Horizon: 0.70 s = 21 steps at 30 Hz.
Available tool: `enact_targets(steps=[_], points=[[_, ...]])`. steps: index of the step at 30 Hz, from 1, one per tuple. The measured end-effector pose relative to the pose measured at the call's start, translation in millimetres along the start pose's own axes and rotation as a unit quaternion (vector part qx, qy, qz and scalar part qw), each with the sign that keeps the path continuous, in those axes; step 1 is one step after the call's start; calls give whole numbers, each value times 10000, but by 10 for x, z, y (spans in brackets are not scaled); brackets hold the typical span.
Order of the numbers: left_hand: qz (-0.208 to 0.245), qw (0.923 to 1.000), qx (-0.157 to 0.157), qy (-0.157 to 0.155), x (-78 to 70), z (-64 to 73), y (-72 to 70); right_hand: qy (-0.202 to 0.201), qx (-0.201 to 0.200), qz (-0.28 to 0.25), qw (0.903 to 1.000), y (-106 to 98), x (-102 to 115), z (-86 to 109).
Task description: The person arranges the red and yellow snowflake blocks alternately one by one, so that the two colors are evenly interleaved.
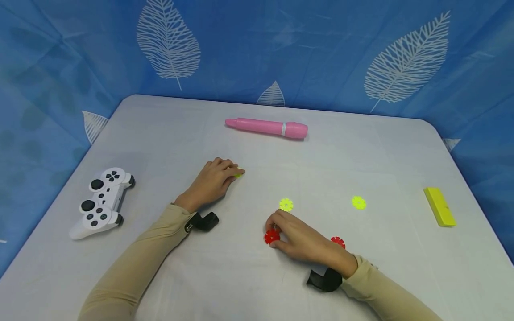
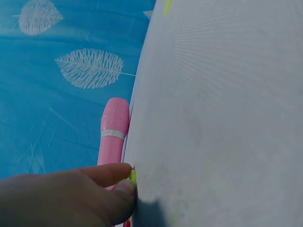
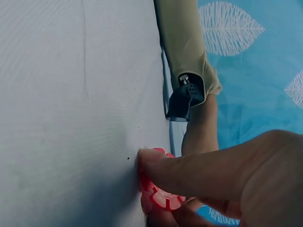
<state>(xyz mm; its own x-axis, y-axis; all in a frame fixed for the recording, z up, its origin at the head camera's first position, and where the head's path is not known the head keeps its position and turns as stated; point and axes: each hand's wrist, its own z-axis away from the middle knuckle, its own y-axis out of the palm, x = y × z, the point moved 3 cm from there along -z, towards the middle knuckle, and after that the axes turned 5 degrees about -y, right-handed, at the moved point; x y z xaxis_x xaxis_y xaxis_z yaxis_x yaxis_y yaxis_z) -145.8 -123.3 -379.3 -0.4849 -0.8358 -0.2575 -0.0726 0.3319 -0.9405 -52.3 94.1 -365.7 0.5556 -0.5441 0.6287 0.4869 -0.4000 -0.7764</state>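
My left hand (image 1: 213, 178), left of the table's middle, pinches a yellow-green notched plastic disc (image 1: 238, 173) between thumb and index finger. The disc's edge (image 2: 133, 177) shows at the fingertips in the left wrist view, close over the table. Nearer the front, my right hand (image 1: 301, 238) pinches a red flower-shaped disc (image 1: 271, 236); its notched rim (image 3: 165, 198) shows below the thumb in the right wrist view. One yellow-green disc (image 1: 286, 204) lies just beyond the right hand. A second red disc (image 1: 337, 242) is partly hidden behind the right wrist.
Another yellow-green disc (image 1: 359, 203) lies right of centre. A yellow block (image 1: 439, 207) is at the far right, a white game controller (image 1: 102, 203) at the left. The pink microphone-shaped stick (image 1: 266, 128) lies near the white table's (image 1: 385, 147) back edge, before a blue leaf-print cloth (image 1: 321, 53).
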Motion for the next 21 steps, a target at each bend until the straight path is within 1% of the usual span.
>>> enact_targets(steps=[5,9,16,21], points=[[1,10000,24,-11,4,5,5,-35,221,-86,9997,14,18,4],[0,10000,50,-7,0,1,9,-202,235,16,9995,12,29,17],[-5,9999,113,-5,-13,-10,8,-558,235,-113,9981,10,14,27],[6,9999,126,-81,-13,10,0,-668,293,-123,9973,21,3,20]])
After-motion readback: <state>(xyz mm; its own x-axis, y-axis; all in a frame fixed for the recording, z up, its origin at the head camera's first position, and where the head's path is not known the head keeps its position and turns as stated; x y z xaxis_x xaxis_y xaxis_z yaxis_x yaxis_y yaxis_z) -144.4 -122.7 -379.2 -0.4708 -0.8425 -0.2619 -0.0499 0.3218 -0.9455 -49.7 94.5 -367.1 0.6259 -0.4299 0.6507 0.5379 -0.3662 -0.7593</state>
